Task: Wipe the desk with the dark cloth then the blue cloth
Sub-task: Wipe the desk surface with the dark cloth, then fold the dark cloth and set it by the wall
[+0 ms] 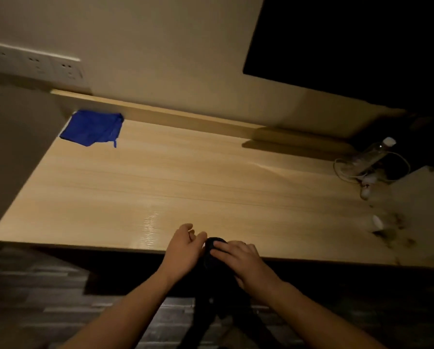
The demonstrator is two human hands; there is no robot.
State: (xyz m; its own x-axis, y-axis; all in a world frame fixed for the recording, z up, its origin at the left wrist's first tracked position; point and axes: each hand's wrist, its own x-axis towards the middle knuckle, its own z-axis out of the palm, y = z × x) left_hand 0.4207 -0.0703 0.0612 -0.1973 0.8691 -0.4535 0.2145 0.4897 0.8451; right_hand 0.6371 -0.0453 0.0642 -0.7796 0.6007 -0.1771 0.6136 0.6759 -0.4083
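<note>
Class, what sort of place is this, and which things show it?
Probably a bedroom or hotel room: a long light-wood desk against a plain wall, white wall sockets above it, and a clear plastic bottle beside white charger cables.

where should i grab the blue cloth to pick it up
Pinch the blue cloth at its near right corner, where a small tab sticks out, coming from above on the open desk side. It lies flat, with the wall just behind it.

A clear bottle (373, 153) with a white cap shows at the far right, a white cable (367, 184) looped beside it. Sockets (34, 64) sit on the wall (160, 59) at left. A black panel (349, 46) fills the upper right.
</note>
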